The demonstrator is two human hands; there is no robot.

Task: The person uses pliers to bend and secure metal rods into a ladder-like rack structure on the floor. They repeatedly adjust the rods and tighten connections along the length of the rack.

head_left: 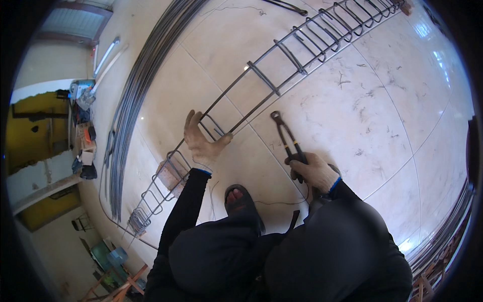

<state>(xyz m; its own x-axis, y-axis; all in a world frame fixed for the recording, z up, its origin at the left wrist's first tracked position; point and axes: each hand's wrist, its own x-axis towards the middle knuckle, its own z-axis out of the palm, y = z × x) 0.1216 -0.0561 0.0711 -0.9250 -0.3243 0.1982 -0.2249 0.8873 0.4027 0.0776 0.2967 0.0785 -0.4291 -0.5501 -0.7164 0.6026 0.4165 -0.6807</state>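
Note:
A long rebar cage (255,107) runs diagonally across the floor, two long bars with bent stirrups around them. My left hand (204,146), in a pale glove, spans the cage beside a stirrup (215,126). Its fingers are spread, the fingertips at the far bar and the thumb at the near bar. My right hand (313,170), also gloved, is closed around the handles of a pair of end-cutting pincers (285,132) with black and yellow grips. The pincers' head points away from me, apart from the cage.
Long loose steel rods (142,70) lie in a bundle at the left. A brick-like block (171,177) sits under the cage's near part. Wire scraps (343,80) litter the tiles at right; more rods (443,246) lie at the right edge. My sandalled foot (236,196) stands near the cage.

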